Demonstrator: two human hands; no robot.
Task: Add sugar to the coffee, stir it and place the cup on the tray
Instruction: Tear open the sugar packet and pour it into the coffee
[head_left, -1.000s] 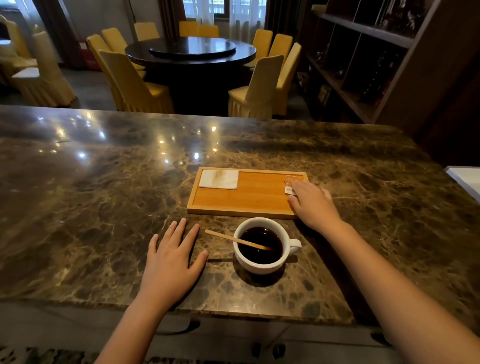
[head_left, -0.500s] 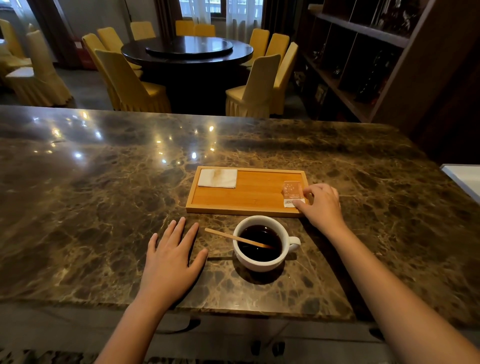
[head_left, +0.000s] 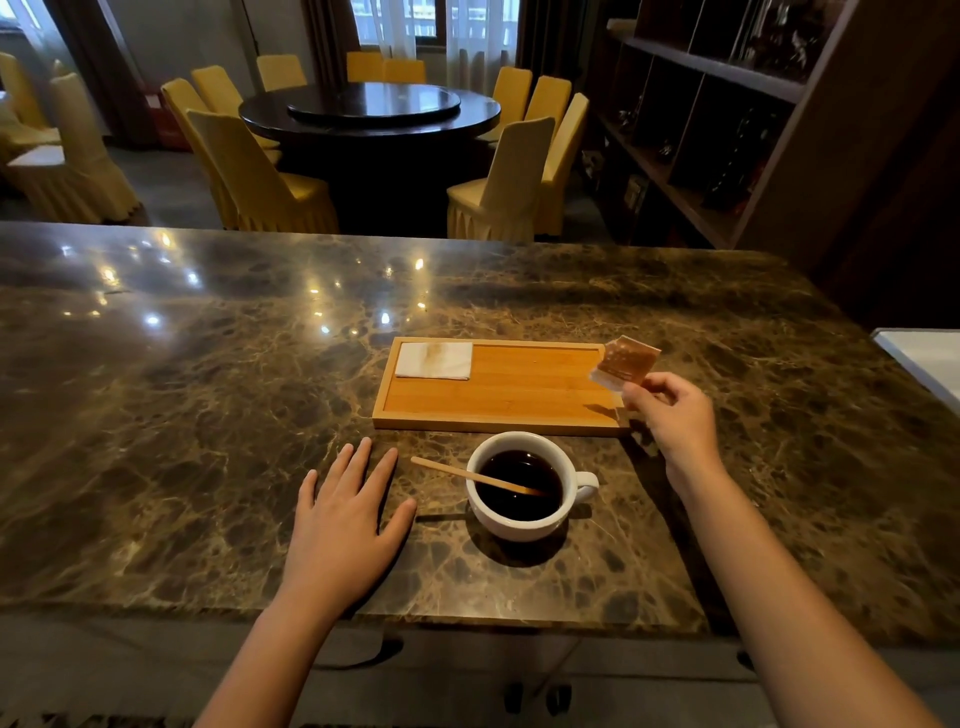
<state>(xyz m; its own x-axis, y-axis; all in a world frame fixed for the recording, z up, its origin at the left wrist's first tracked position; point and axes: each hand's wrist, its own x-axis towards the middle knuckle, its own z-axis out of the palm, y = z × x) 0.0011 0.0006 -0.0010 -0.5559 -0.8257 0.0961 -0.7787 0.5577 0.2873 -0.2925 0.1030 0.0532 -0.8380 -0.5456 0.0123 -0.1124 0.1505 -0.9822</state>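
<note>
A white cup (head_left: 524, 519) of dark coffee stands on the marble counter near the front edge, its handle pointing right. A wooden stir stick (head_left: 467, 474) leans in it, its free end out to the left. Just behind the cup lies a wooden tray (head_left: 519, 400) with a folded white napkin (head_left: 435, 360) in its far left corner. My right hand (head_left: 675, 421) pinches a small brown sugar packet (head_left: 623, 362) by one corner, lifted above the tray's right end. My left hand (head_left: 345, 525) rests flat on the counter, left of the cup, fingers spread.
The dark marble counter (head_left: 208, 415) stretches wide to the left and right. A white surface (head_left: 924, 358) sits at the right edge. Beyond the counter are a round dark table (head_left: 369, 111), yellow-covered chairs (head_left: 260, 176) and dark shelving (head_left: 727, 130) at the right.
My right hand has closed on the sugar packet that lay on the tray's right end and lifted it off the tray. The left hand, cup and stick have stayed put.
</note>
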